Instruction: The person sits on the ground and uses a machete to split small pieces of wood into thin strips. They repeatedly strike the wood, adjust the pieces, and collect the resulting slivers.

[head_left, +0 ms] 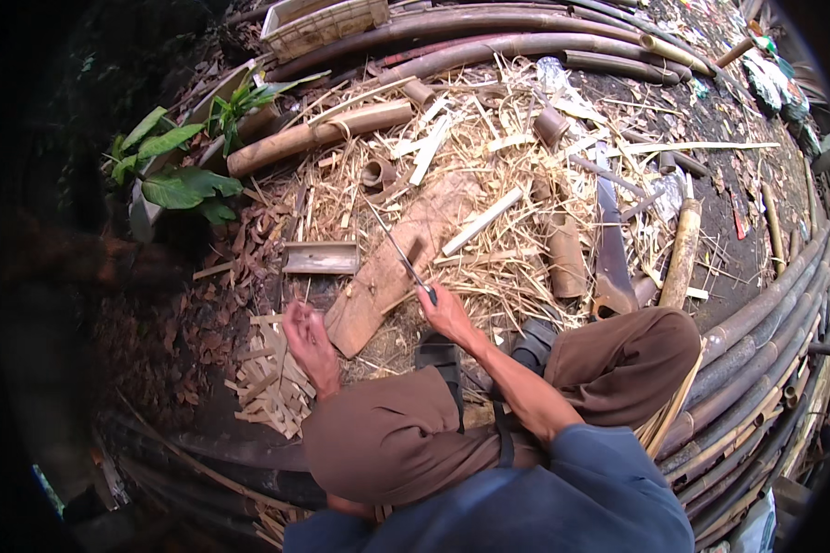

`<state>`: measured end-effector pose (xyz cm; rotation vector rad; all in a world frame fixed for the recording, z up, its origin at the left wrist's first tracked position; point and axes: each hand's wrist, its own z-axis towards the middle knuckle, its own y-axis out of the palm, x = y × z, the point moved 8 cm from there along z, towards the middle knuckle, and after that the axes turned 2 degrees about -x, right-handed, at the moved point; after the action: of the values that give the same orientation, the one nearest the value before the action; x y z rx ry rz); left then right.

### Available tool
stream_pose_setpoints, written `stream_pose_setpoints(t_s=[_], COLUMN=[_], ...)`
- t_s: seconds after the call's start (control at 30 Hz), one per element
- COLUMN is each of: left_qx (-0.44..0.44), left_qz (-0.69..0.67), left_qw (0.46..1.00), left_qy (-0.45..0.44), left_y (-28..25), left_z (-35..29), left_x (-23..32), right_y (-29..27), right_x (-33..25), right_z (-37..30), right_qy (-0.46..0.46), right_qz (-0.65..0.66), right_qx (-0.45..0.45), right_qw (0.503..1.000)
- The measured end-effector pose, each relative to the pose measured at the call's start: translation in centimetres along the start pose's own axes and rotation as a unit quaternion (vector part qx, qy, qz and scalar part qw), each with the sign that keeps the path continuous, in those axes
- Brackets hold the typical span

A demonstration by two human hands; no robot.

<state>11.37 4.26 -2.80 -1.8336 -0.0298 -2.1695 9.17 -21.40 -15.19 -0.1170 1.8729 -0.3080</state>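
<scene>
My right hand [448, 315] is closed around the dark handle of a knife [398, 249]. Its long thin blade slants up and left across a worn wooden board [364, 318] on the ground before me. Beyond my left knee, my left hand [312, 347] hovers by the board's near end, its fingers loosely apart and nothing visible in them. Right beside that hand lies a pile of short split bamboo strips [272, 382]. A halved bamboo section [321, 258] rests just past the left hand, left of the board.
Bamboo shavings [489, 129] cover the ground ahead. A handsaw [609, 235] lies to the right, near a bamboo piece [567, 256]. Long bamboo poles [756, 341] are stacked along the right, and more poles [516, 44] cross the back beside a plastic crate [327, 28]. Green leaves [180, 187] stand at left.
</scene>
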Motion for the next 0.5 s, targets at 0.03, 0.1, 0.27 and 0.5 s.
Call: stream_pose_setpoints(t_s=[0.03, 0.1, 0.27, 0.5], left_qx=[0.001, -0.025, -0.103, -0.159], left_qz=[0.045, 0.105, 0.164, 0.206], left_qw=[0.999, 0.988, 0.962, 0.959], left_qy=[-0.014, -0.107, -0.192, -0.115], left_y=[-0.9, -3.2, -6.3, -0.9], left_z=[-0.4, -3.2, -9.8, -8.5], left_x=[-1.5, -5.0, -11.8, -8.1], right_y=[0.5, 0.8, -0.2, 1.7], right_x=[2.4, 0.2, -6.3, 2.5], right_z=[1.6, 2.3, 0.9, 2.5], right_qy=[0.025, 0.003, -0.083, 0.029], right_qz=[-0.019, -0.002, 0.026, -0.042], right_qx=[-0.003, -0.010, -0.013, -0.041], right_qw=[1.000, 1.000, 0.996, 0.998])
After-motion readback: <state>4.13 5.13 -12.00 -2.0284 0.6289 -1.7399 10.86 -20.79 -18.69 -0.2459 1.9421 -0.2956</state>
